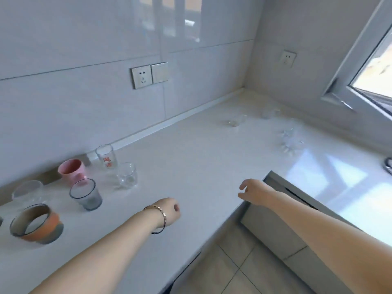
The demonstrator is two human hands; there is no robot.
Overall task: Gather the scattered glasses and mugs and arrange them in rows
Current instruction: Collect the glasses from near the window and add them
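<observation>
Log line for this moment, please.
left hand: empty, closed, over counter | right hand: empty, open | grouped left: pink mug, grey glass | scattered right: clear glasses

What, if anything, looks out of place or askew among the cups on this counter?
Most cups stand grouped at the left, such as the pink mug and grey glass. The clear glasses near the window corner remain scattered, and blur hides whether any lies tipped. No spill or damage shows.
</observation>
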